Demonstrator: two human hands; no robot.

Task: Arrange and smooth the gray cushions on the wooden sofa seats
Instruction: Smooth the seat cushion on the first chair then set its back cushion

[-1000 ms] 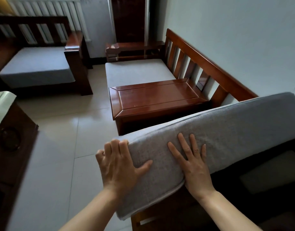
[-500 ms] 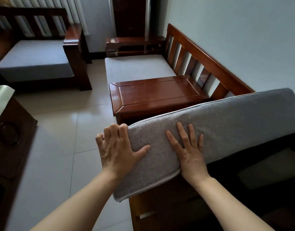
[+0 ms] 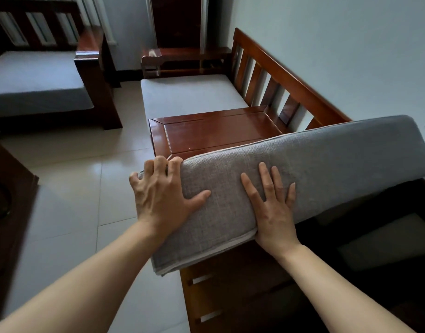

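A long gray cushion (image 3: 326, 169) stands tilted on its edge over the dark wooden seat frame (image 3: 242, 292) of the near sofa, its near end hanging past the frame's front. My left hand (image 3: 163, 195) grips that near end, fingers curled over the top edge and thumb pressed on the face. My right hand (image 3: 271, 207) lies flat on the cushion's face with fingers spread, heel at the lower piped edge. A second gray cushion (image 3: 189, 94) lies flat on the far seat of the same sofa.
A glossy wooden armrest table (image 3: 213, 133) sits between the two seats. The slatted backrest (image 3: 274, 75) runs along the wall. Another wooden sofa with a gray cushion (image 3: 36, 82) stands at the back left. A dark cabinet (image 3: 7, 203) is at the left, tiled floor between.
The cushion has slid away from me toward the backrest and stands a bit steeper. My left fingers have curled further over its top edge.
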